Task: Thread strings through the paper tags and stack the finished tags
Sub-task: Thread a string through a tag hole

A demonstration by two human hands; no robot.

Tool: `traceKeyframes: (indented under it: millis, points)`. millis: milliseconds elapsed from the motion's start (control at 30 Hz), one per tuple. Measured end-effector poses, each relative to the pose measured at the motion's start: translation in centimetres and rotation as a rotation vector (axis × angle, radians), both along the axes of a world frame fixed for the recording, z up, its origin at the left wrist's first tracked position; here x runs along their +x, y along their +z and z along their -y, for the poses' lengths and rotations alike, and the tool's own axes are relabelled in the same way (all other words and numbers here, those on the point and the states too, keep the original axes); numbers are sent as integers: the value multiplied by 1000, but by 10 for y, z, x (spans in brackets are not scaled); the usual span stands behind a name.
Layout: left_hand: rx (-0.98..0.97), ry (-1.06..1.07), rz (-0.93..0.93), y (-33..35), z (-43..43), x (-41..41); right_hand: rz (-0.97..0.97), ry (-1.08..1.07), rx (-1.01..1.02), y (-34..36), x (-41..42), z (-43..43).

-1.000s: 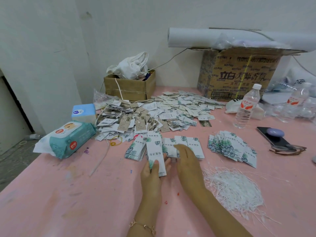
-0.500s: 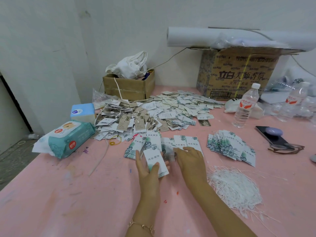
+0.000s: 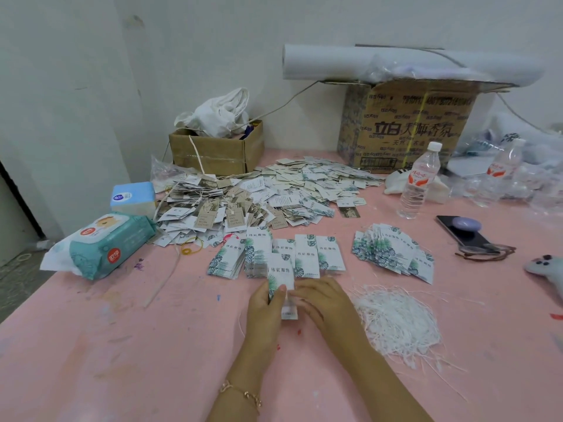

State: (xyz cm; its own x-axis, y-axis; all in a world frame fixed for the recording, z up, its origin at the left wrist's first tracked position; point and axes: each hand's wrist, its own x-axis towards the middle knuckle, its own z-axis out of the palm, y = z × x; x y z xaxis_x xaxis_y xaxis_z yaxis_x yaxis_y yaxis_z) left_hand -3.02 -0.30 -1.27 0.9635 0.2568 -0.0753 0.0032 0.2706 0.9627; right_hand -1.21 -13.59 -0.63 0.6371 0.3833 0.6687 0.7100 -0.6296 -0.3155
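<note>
While left hand [image 3: 265, 303] and right hand [image 3: 324, 300] fingers [image 3: 301, 296] pinch it | tag [image 3: 280, 271]: white, green leaf print

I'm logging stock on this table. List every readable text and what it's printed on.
"立白", then seemingly "大师香氛": large carton.
"伟宸服饰", first character uncertain: leaf-print tag pinched by the left hand.
"HIGH END WORK", last line blurred: kraft tags.
"欧孕", roughly: red sticker on the wipes pack.
Water bottle label, blue tissue pack, the carton's small print: too blurred to read.
</note>
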Motion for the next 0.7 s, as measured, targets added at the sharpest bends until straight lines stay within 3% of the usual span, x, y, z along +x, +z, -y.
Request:
traceKeyframes:
  millis: [100, 200, 367, 433, 700]
  points:
    - [30, -13, -11, 1, -2, -3, -15, -281, -1, -1, 2, 12]
    - [33, -27, -11, 4, 0, -5, -289, -538, -37, -4, 7, 27]
    - [-40, -30, 54, 6, 2, -3, -493, -471, 159, -14, 16, 34]
    - [-27, -26, 83, 8, 1, -3, -523, -479, 137, -14, 18, 32]
    - [130, -42, 50, 10, 4, -7, -381, -460, 178, -10, 13, 32]
